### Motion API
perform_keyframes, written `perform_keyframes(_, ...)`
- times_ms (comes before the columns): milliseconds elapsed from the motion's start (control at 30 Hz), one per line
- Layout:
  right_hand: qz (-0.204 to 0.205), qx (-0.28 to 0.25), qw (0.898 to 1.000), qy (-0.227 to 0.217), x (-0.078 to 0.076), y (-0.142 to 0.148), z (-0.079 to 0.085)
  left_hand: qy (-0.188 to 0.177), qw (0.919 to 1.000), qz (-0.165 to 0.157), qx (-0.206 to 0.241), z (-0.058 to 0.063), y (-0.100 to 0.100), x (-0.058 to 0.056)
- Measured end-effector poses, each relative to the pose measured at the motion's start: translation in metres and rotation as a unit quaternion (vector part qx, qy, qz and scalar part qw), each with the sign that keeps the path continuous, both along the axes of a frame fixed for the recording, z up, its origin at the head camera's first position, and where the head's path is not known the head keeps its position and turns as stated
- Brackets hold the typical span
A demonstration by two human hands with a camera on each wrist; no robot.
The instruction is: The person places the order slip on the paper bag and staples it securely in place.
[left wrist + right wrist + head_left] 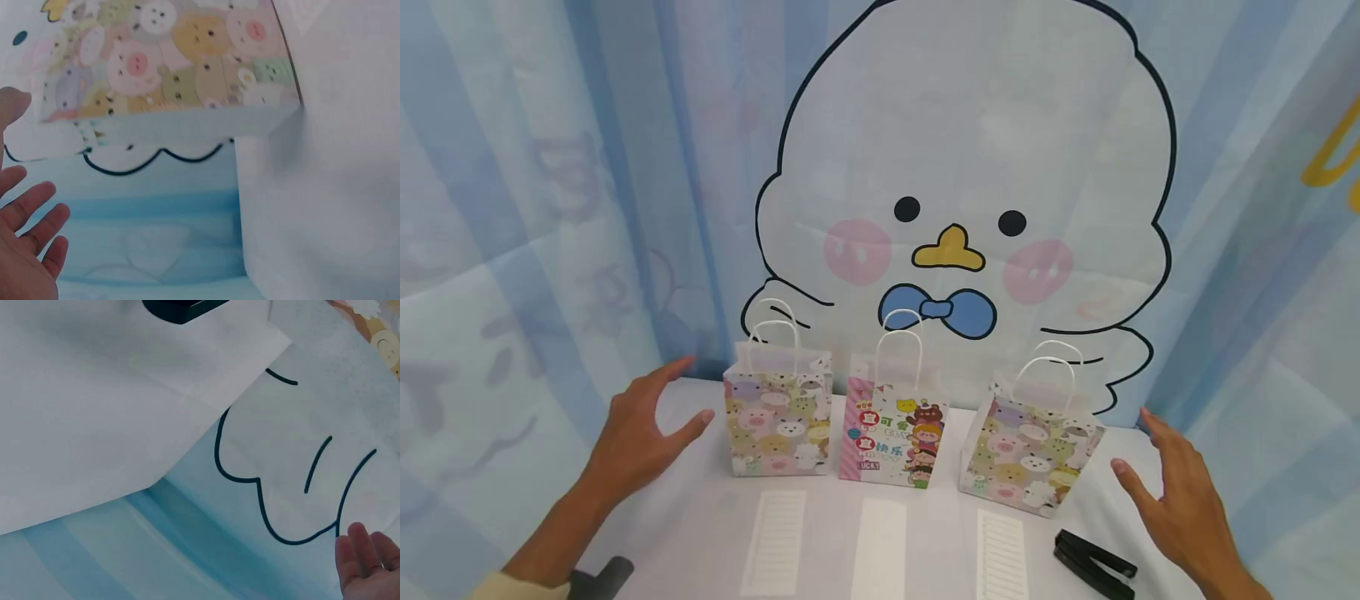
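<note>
Three small paper gift bags with white handles stand upright in a row on a white table. The left bag [778, 425] and right bag [1033, 450] carry cartoon animal faces; the middle bag [891, 433] has pink stripes, cartoon figures and printed lettering. My left hand [636, 433] hovers left of the left bag, fingers spread and apart from it. To the right of the right bag is my right hand [1187, 496], holding nothing, with thumb and fingers apart. A black stapler [1093, 567] lies close to it on the table. Both wrist views show the fingers loosely extended.
Three pale strips lie before the bags: a lined left strip [775, 542], a plain middle strip [878, 550] and a lined right strip [1002, 554]. Behind the table hangs a blue and white curtain [970, 125] with a large cartoon bird.
</note>
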State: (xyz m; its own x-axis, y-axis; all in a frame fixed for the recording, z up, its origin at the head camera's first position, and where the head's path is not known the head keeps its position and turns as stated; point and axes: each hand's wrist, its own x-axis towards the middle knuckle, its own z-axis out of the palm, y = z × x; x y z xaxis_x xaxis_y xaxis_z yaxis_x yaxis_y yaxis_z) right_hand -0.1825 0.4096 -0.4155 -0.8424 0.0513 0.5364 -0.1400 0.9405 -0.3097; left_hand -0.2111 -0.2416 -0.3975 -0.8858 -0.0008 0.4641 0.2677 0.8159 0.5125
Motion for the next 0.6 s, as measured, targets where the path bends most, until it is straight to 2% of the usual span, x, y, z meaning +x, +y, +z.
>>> perform_keyframes(100, 0.0, -0.013, 1.0, 0.011, 0.005, -0.01, 0.003, 0.005, 0.9996, 0.001, 0.029, 0.006, 0.01, 0.003)
perform_keyframes(300, 0.019, -0.035, 0.998, 0.053, 0.014, -0.032, 0.009, 0.044, 0.9971, -0.013, 0.061, 0.013, 0.025, 0.004)
perform_keyframes(600, 0.051, -0.049, 0.995, 0.075, 0.023, -0.077, 0.018, 0.089, 0.9916, -0.049, 0.08, 0.013, 0.036, -0.008)
